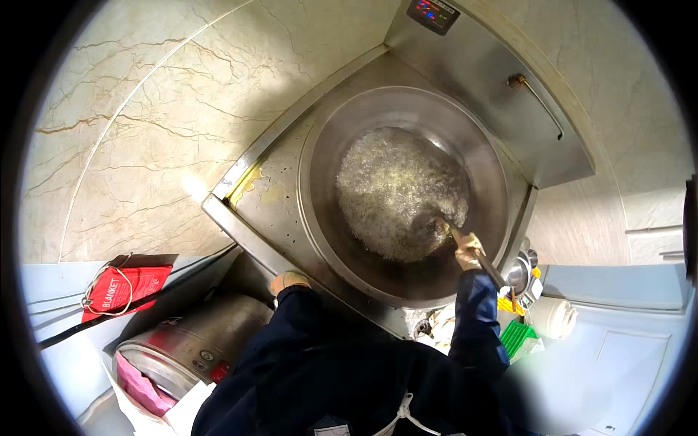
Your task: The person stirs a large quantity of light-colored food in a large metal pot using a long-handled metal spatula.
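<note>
A large round metal wok (349, 267) is set into a steel stove counter (272, 218), with bubbling, foamy liquid (392, 185) inside it. Over its lower right part, my right hand (469, 250) is closed around the long handle of a utensil (493, 275); the working end dips into the liquid and is partly hidden, so its kind cannot be told. My left hand (290, 280) rests on the counter's front rail at the lower left of the wok. The sleeve covers part of it, and I cannot tell how its fingers are set.
A metal tap (545, 109) and a control panel (433, 15) are on the steel backsplash. A steel drum (202, 338) stands lower left, near a red fire blanket pouch (128, 289) and black cable. At right are metal bowls (518, 275), a green basket (515, 338) and a white container (551, 318).
</note>
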A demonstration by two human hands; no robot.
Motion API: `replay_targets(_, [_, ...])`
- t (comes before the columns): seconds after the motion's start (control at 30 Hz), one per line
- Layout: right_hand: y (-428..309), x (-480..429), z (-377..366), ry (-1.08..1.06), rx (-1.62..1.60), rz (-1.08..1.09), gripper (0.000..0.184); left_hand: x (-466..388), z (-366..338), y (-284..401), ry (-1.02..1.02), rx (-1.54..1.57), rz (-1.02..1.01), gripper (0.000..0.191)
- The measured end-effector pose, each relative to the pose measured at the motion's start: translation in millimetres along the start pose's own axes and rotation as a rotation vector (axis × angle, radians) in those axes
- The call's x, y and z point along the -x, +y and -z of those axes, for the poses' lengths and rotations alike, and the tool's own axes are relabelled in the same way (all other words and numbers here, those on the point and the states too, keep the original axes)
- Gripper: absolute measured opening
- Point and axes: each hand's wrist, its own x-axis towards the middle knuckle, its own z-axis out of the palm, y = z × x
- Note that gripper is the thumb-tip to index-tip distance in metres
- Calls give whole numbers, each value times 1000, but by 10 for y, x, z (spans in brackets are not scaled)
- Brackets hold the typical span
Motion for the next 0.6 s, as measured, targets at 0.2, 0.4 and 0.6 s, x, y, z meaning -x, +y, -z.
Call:
replay_targets(0.2, [-205,-567,-604,105,221,168,56,188,24,-15,114,-54,-169,31])
replay_targets(0.4, [20,-1001,-1223,341,695,163,29,43,-86,9,89,-7,-112,30])
replay_targets(0.6, [880,-1428,-1326,497,1585,240,14,4,-178,-49,71,34,-83,30])
